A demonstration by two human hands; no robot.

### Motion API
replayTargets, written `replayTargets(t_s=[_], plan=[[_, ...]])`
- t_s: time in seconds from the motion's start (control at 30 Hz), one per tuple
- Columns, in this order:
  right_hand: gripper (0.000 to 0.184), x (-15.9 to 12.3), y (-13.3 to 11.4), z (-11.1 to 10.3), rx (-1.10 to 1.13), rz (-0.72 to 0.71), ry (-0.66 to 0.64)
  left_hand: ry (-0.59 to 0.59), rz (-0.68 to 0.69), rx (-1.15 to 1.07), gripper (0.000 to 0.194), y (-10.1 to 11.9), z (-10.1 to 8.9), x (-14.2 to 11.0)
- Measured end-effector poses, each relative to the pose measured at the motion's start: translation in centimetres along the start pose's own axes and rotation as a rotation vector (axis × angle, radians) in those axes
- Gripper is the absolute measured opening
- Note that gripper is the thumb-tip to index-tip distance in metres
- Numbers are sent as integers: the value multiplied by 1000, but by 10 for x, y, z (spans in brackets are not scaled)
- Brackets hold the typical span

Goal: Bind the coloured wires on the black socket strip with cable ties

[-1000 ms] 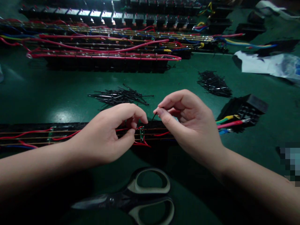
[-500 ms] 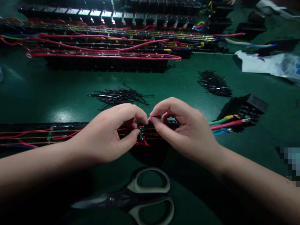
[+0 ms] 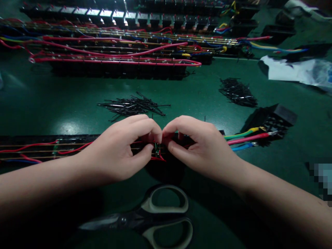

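Note:
My left hand (image 3: 124,147) is bent over the long black strip (image 3: 75,138) with red wires and thin rods. Its fingers are curled close to the thumb, beside a small green circuit board (image 3: 157,149); what they hold is hidden. My right hand (image 3: 204,145) is pinched at the same spot, its fingertips meeting the left index finger. A thin black cable tie showed in that pinch a second ago; the fingers now cover it. Yellow-green, red and blue cables (image 3: 241,140) run from the strip's right end to a black block (image 3: 275,119).
Scissors (image 3: 140,219) lie in front of the hands. Behind are two piles of black cable ties (image 3: 132,105), the other pile (image 3: 237,91) farther right. Wired black assemblies (image 3: 116,53) line the back, and a white plastic bag (image 3: 293,71) lies at right.
My right hand has moved left and down with the cable tie, from apart to touching the left fingertips. My left hand has stayed nearly in place, its thumb shifting slightly right.

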State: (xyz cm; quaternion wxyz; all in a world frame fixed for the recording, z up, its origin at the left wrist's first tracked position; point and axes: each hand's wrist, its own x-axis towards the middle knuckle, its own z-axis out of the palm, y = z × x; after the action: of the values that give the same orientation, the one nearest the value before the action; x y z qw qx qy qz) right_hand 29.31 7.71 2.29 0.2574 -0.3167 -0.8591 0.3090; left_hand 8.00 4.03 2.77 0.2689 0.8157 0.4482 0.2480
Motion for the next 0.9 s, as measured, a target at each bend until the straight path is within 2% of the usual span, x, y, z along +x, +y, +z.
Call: replayTargets(t_s=[0.23, 0.43, 0.67, 0.9], plan=[[20, 0, 1, -1, -9, -53, -25, -39, 58, 13, 20, -3, -2, -1], [19, 0, 2, -1, 7, -91, -41, -85, 129, 29, 34, -2, -2, -4], [15, -1, 3, -1, -3, -75, -20, -165, 259, 218, 41, -5, 2, -6], [10, 1, 4, 1, -48, -116, -4, -76, 310, 387, 30, -7, 10, -8]])
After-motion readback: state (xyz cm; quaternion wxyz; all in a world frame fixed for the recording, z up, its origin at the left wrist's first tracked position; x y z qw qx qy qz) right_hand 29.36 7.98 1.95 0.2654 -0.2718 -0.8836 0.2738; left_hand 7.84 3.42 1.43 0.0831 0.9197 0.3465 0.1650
